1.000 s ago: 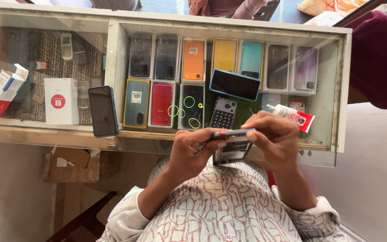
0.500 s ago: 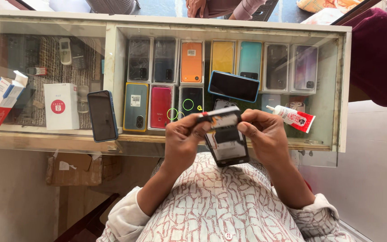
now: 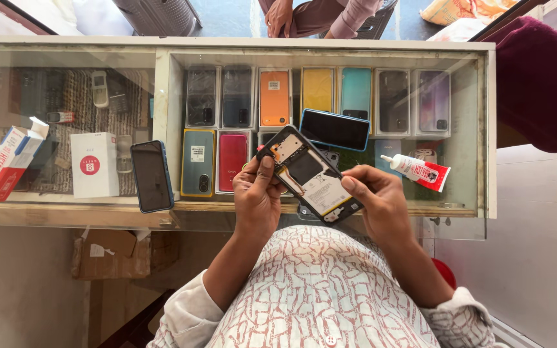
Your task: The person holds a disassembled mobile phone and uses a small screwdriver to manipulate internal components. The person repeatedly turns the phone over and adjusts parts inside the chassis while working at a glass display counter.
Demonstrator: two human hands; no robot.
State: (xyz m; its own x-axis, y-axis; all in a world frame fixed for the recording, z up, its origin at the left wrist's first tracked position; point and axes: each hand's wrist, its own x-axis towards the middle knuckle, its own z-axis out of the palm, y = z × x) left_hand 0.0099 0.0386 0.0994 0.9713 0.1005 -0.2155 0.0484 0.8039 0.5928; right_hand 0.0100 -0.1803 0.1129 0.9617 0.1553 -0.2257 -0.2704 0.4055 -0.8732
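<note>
A wood-framed glass display counter (image 3: 169, 96) (daylight glaring off its top) spans the view, a wooden shelf (image 3: 66, 212) along its near edge, pale wall (image 3: 20, 283) beneath, white tiles (image 3: 530, 258) at right.

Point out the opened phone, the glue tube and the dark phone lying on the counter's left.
opened phone (image 3: 311, 175), head view, on its exposed battery.
glue tube (image 3: 418, 171), head view, on the white body.
dark phone (image 3: 151, 175), head view, on its black screen.
</note>
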